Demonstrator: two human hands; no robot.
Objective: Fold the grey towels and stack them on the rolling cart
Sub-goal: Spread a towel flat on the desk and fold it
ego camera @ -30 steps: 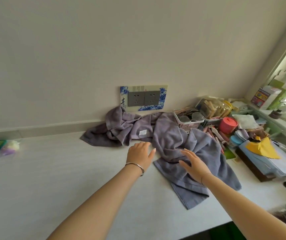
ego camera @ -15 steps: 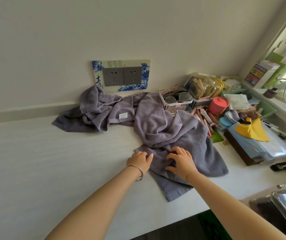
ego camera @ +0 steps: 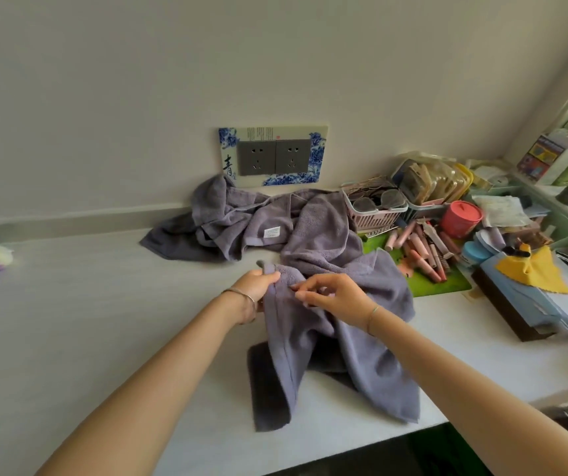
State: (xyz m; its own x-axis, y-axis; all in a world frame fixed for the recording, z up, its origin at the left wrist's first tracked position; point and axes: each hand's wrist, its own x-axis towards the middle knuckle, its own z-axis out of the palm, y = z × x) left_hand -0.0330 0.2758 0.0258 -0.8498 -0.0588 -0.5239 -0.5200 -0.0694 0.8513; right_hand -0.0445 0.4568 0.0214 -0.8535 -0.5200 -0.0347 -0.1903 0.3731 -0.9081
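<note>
Both hands pinch the near grey towel (ego camera: 344, 338) by its top hem above the white counter (ego camera: 87, 321): left hand (ego camera: 258, 281) at the corner, right hand (ego camera: 330, 293) beside it. Lifting higher may drag the entangled second towel (ego camera: 227, 225) along, or sweep the lipsticks (ego camera: 420, 249).

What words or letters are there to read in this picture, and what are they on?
"青": on the blue-and-white socket plate, left side.
Small print along its top: too small to read.
White label on the grey towel: too blurred.
Colourful box by the window: too blurred.
</note>
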